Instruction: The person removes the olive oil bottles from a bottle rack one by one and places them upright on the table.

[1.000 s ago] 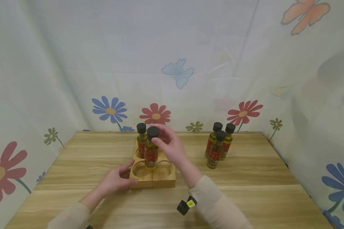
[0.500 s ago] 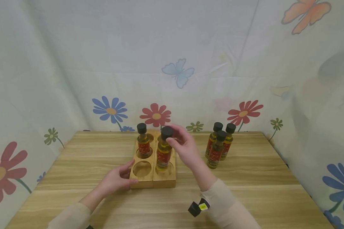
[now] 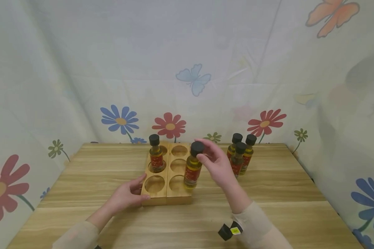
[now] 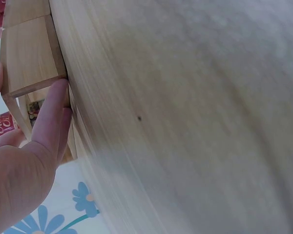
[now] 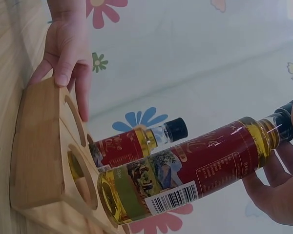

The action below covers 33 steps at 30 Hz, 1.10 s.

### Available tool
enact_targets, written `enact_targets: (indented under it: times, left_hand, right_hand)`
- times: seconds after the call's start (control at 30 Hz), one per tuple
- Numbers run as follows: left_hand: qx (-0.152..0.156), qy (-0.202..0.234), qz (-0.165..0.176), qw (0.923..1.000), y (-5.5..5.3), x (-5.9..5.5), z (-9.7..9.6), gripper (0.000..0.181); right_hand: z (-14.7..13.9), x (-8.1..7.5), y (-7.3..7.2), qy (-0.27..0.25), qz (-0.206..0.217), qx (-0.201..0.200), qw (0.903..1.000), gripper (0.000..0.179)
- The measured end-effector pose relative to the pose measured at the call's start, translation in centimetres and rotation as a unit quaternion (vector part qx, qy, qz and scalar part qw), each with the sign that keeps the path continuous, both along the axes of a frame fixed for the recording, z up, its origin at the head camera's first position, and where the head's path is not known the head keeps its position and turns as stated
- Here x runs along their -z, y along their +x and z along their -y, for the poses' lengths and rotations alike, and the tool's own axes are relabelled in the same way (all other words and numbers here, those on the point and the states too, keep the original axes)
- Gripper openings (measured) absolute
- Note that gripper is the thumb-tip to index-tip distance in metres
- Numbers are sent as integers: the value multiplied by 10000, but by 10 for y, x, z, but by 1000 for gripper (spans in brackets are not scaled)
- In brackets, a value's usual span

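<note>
My right hand [image 3: 218, 164] holds a bottle of olive oil [image 3: 192, 169] by its black cap, thumb on the near side. The bottle has a red label and leans slightly. In the right wrist view the base of this bottle [image 5: 185, 168] is outside the holes, close above the rack's top. My left hand [image 3: 129, 193] grips the near left part of the wooden rack [image 3: 166, 200], thumb at the front corner and fingers along the side. Another oil bottle [image 3: 156, 155] stands in the rack's middle left hole. The other holes that show hold no bottle.
Three more oil bottles stand close together on the wooden table [image 3: 280, 207] to the right, the nearest bottle [image 3: 238, 162] partly behind my right hand. A flowered cloth [image 3: 137, 52] hangs behind and beside the table.
My right hand has carried its bottle rightward, from over the rack's middle to its right edge. The left hand and the rack have stayed in place.
</note>
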<state>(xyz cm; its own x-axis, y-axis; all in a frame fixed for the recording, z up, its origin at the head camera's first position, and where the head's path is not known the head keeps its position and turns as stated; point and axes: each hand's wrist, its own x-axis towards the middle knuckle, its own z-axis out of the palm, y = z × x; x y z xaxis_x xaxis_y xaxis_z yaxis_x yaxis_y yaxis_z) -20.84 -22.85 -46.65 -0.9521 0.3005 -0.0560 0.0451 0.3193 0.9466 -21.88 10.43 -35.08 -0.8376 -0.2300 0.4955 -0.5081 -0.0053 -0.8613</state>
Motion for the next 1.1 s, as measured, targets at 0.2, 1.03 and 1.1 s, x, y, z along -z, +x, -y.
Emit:
enact_targets:
  times: [0.2, 1.03, 1.1]
  left_hand:
    - [-52, -89, -45, 9999, 0, -1, 0, 93]
    - [-127, -61, 26, 9999, -2, 3, 1, 94]
    - [-102, -48, 28, 9999, -1, 2, 1, 94]
  right_hand:
    - [-14, 6, 0, -14, -140, 159, 9998, 42]
    - [-66, 23, 0, 7, -236, 501, 9985, 35]
    - [-70, 23, 1, 17, -219, 527, 9984, 35]
